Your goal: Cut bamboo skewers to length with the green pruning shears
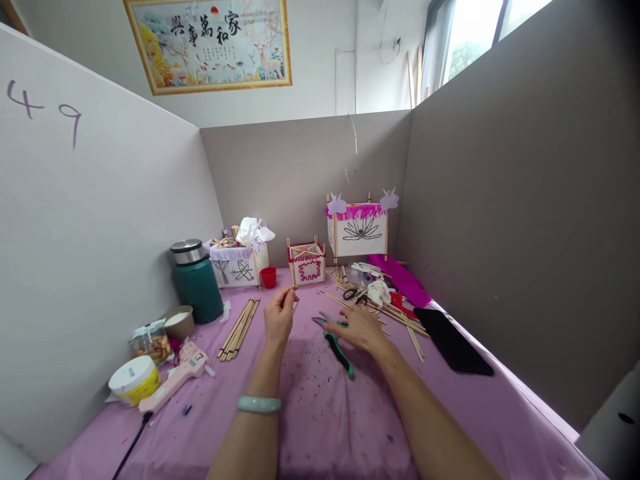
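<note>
My L fingers [287, 298] pinched, can't tell on what; R fingers [349, 320] loose over shears [339, 355], mid worktop [313, 437], btwn L & R edges. Sticks [240, 330] nearer L edge. "49" on L panel [100, 200]; wall pic [210, 50]: 家和萬事興, R-to-L.

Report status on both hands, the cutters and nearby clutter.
Left hand pinched shut, anything held unclear. Right hand open at green-handled cutters, contact unclear. Cutters lying on purple cloth. Scissors and loose sticks just beyond right hand.

Craft workshop, partitions [290, 177], glue gun [173, 387], shears [340, 355]
</note>
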Demonstrator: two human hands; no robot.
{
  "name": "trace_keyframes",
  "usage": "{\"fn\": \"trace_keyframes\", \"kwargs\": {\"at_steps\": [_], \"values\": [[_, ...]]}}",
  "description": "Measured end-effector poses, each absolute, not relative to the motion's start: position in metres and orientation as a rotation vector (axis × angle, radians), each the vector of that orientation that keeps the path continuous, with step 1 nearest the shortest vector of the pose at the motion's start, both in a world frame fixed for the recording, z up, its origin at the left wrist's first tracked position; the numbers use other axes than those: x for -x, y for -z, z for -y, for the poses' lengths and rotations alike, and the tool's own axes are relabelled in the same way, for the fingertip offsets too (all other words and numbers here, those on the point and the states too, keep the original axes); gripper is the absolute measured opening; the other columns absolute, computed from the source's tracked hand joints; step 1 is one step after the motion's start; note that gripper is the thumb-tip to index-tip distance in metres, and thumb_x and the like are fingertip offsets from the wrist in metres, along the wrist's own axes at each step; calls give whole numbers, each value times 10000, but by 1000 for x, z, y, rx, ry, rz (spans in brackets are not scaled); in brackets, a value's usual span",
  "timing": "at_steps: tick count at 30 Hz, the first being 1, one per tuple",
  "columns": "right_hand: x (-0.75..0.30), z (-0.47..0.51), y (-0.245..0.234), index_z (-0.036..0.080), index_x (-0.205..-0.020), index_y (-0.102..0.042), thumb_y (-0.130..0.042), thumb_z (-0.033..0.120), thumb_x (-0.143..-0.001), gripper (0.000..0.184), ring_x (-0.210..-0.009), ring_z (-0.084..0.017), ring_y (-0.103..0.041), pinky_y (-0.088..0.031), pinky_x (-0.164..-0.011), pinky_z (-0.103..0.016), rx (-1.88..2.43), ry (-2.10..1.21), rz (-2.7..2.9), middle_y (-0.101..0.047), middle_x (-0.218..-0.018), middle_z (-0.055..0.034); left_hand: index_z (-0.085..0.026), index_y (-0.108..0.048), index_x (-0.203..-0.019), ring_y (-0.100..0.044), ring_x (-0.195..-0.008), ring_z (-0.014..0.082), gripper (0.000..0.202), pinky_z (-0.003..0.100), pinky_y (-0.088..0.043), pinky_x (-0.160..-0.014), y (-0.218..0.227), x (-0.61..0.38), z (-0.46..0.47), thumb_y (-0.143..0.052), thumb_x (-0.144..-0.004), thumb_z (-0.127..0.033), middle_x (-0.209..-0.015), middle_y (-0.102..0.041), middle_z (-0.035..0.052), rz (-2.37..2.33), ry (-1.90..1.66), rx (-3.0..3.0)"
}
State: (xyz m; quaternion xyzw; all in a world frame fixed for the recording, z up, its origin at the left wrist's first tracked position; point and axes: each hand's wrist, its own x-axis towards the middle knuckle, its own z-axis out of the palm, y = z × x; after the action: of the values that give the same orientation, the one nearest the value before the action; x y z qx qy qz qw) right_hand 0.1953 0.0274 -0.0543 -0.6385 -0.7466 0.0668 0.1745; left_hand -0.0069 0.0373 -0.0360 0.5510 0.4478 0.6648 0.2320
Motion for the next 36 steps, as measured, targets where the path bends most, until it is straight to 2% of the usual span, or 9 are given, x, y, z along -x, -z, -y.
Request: {"fn": "trace_keyframes", "kwargs": {"at_steps": [2,4,10,15,20,24,26,30,36], "values": [[-186,-17,57,183,-1163,-613,-631,768,-540,855,-1158,-370,-467,-350,-932,-454,1815,-243,2229,-572,-1207,-174,-162,-686,-971,-421,-529,69,325,212,-361,-539,34,9,-38,-587,-805,-423,-722,-596,1,-1073,-1880,-1384],[-178,-11,61,189,-1192,-587,-713,702,-468,895,-1165,-381,-455,-349,-929,-482,1814,-268,2268,-569,-1204,-177,-156,-678,-966,-420,-550,62,317,204,-366,-558,33,10,-38,-616,-790,-412,-729,-586,-1,-917,-1907,-1276],[-179,-22,58,176,-1060,-638,-653,300,-594,482,-1053,-328,-552,-407,-867,-432,1699,-386,1913,-647,-1084,-150,-152,-669,-960,-446,-568,64,340,206,-362,-569,33,5,-39,-664,-754,-422,-702,-581,-1,-669,-1812,-1127],[-185,-37,51,155,-1028,-619,-485,301,-656,421,-924,-230,-616,-489,-728,-320,1123,-1009,1350,-665,-1015,-87,-134,-673,-964,-408,-543,63,348,216,-331,-556,35,1,-37,-657,-769,-422,-665,-578,-2,-672,-1715,-1205],[-184,-34,51,150,-878,-615,-583,278,-599,309,-867,-228,-637,-503,-688,-309,1133,-1264,1166,-668,-910,-85,-142,-638,-910,-409,-527,63,316,215,-321,-552,37,-1,-37,-654,-770,-424,-649,-594,-5,-678,-1677,-1209],[-182,-26,48,177,-980,-565,-666,358,-632,405,-821,-211,-656,-505,-660,-302,1097,-1529,1137,-658,-968,-91,-142,-605,-902,-446,-532,71,357,224,-353,-568,40,-4,-40,-669,-735,-451,-669,-609,3,-664,-1635,-1178],[-179,-24,49,192,-1001,-556,-654,350,-646,401,-777,-197,-644,-488,-622,-288,1102,-1445,1251,-652,-933,-66,-138,-598,-892,-457,-537,77,400,236,-370,-571,42,-7,-41,-684,-700,-478,-688,-611,11,-692,-1613,-1153],[-171,-27,57,194,-903,-589,-605,281,-642,276,-756,-175,-579,-454,-671,-283,1177,-900,1596,-621,-817,-1,-134,-593,-821,-363,-488,57,411,221,-305,-512,46,-13,-42,-679,-680,-510,-606,-516,-29,-757,-1621,-1124],[-167,-20,54,198,-1102,-588,-592,256,-662,444,-903,-209,-563,-431,-819,-323,1252,-445,1787,-635,-1017,-45,-151,-574,-771,-293,-467,68,391,228,-239,-482,45,-13,-39,-587,-751,-541,-522,-375,-61,-823,-1664,-1153]]}}
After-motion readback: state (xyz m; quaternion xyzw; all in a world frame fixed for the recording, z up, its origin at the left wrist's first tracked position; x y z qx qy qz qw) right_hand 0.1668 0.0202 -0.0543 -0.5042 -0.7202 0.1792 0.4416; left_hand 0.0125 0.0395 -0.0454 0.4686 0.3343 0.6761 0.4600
